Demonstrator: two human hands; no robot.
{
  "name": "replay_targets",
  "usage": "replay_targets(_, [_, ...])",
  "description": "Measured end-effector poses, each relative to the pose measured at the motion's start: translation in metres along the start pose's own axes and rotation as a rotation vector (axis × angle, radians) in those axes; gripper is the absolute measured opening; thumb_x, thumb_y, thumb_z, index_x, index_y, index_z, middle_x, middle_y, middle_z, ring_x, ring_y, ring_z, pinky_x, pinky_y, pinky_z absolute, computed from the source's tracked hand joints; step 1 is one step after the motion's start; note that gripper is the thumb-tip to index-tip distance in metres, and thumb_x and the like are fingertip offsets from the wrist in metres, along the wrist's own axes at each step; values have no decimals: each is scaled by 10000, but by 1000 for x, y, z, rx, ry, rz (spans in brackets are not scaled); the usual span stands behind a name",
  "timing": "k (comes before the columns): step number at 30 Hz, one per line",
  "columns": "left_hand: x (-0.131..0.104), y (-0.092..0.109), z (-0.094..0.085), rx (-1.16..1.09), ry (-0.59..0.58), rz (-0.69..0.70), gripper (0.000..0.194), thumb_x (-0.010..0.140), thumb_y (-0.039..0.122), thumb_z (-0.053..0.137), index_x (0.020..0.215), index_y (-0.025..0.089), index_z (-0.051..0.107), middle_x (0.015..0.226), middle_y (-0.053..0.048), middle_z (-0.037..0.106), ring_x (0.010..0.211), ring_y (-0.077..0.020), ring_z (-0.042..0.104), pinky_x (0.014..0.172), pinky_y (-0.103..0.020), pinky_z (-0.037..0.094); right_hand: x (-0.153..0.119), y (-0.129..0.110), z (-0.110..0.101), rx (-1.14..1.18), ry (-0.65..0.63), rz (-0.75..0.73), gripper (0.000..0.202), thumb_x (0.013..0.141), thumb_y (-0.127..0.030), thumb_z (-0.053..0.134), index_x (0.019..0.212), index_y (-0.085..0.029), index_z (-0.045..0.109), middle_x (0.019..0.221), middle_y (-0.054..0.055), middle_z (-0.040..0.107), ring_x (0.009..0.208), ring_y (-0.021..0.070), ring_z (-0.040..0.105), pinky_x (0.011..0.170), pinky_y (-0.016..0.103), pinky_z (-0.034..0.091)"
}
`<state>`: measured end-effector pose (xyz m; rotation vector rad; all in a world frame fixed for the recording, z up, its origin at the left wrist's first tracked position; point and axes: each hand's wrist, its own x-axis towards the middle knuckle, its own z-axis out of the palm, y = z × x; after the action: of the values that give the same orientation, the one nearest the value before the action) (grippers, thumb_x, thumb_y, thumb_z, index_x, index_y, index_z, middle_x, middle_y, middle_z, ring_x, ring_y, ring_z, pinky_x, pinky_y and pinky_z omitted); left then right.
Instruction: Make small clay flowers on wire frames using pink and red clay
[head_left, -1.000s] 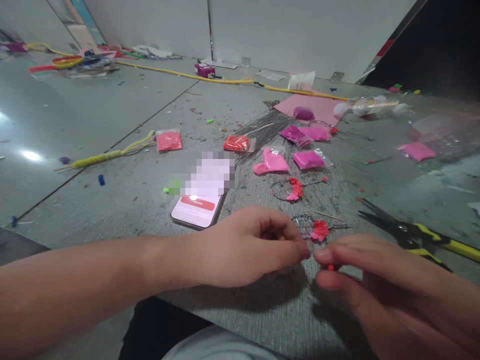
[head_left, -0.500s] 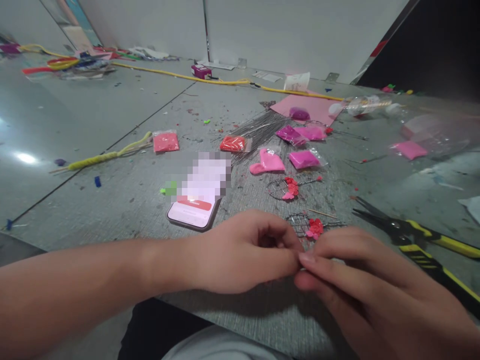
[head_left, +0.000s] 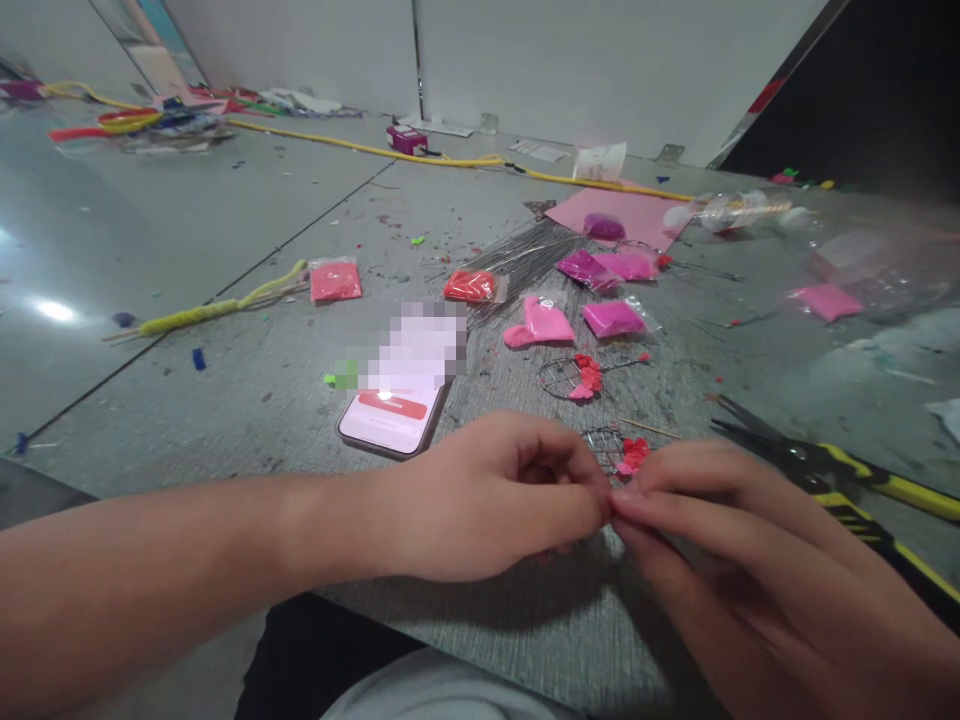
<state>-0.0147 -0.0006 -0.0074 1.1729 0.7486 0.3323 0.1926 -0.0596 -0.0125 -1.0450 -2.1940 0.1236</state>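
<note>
My left hand (head_left: 510,500) and my right hand (head_left: 720,540) meet fingertip to fingertip over the near part of the grey table. Both are closed in a pinch, and whatever lies between the fingertips is too small or hidden to name. Just beyond them lies a wire piece with red and pink bits (head_left: 634,455), partly covered by my fingers. A second wire piece with red and pink bits (head_left: 588,376) lies farther back. A thin wooden stick (head_left: 649,429) rests between the two. The phone (head_left: 397,400), its screen lit, lies beyond my left wrist.
Yellow-and-black pliers (head_left: 840,470) lie open at the right. Pink clay packets (head_left: 615,318), a red packet (head_left: 471,286) and a bundle of thin wires (head_left: 536,258) are farther back. A yellow cord (head_left: 337,149) crosses the grey table (head_left: 247,400). Plastic bags lie at the right.
My right fingertips have closed together against my left fingertips; before, the thumb and index finger were slightly apart. The whole view has shifted slightly.
</note>
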Motion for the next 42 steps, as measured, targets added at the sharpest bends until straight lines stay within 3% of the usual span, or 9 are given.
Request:
replay_targets(8, [-1,1,1,34,1,-8,81,827,229,670,856,155,653,667,44,583,638,-95,549,576,-210,443,8,-1,0,45,-5,16,158,921,-149,644,976,-271,727,900,6,748,825,143,739,715,250,652])
replay_targets(15, [-1,-1,2,59,-3,21,51,819,193,659,842,154,634,643,61,538,592,-74,475,530,-196,374,9,2,-3,23,-29,-10,134,948,-150,629,985,-249,711,878,-3,739,803,111,723,710,194,630])
replay_targets(20, [-1,-4,1,175,-14,168,66,845,207,641,840,146,617,708,40,555,659,-84,491,588,-207,408,1,5,-2,105,-44,40,78,974,-223,650,1022,-274,683,917,-27,728,824,80,718,732,147,609])
replay_targets(24, [-3,-3,-1,366,38,351,69,860,185,622,810,137,630,688,42,545,641,-73,487,579,-189,407,-4,3,1,184,-3,211,82,952,-305,707,1028,-325,685,985,-43,744,864,97,735,744,154,619])
replay_targets(28, [-4,-3,-1,505,107,519,97,880,170,630,806,118,665,690,35,577,626,-55,498,578,-164,406,-2,1,4,306,7,357,62,915,-345,753,965,-349,718,918,-74,776,748,94,755,624,116,614])
replay_targets(32, [-4,-4,1,524,110,500,137,915,213,626,852,114,696,748,2,654,668,-78,560,601,-180,447,-3,4,4,347,4,425,98,886,-367,789,963,-351,730,839,-104,804,631,79,758,553,74,585])
replay_targets(37, [-2,0,-4,629,179,515,160,946,211,589,856,124,688,722,13,628,639,-81,543,585,-195,433,-7,7,0,233,-9,399,84,916,-386,738,992,-351,736,837,-91,815,640,91,769,544,82,584])
replay_targets(40, [0,8,-19,870,123,609,136,923,165,588,903,118,715,800,-20,661,725,-113,587,663,-226,455,-8,7,-1,182,24,407,85,927,-406,713,946,-327,738,762,-80,793,575,96,742,518,106,583])
replay_targets(42, [0,14,-31,1113,-16,616,140,847,116,629,936,125,737,869,-42,669,772,-141,606,684,-256,452,-10,7,0,141,26,434,134,935,-443,700,930,-315,739,731,-66,779,553,101,729,503,120,578])
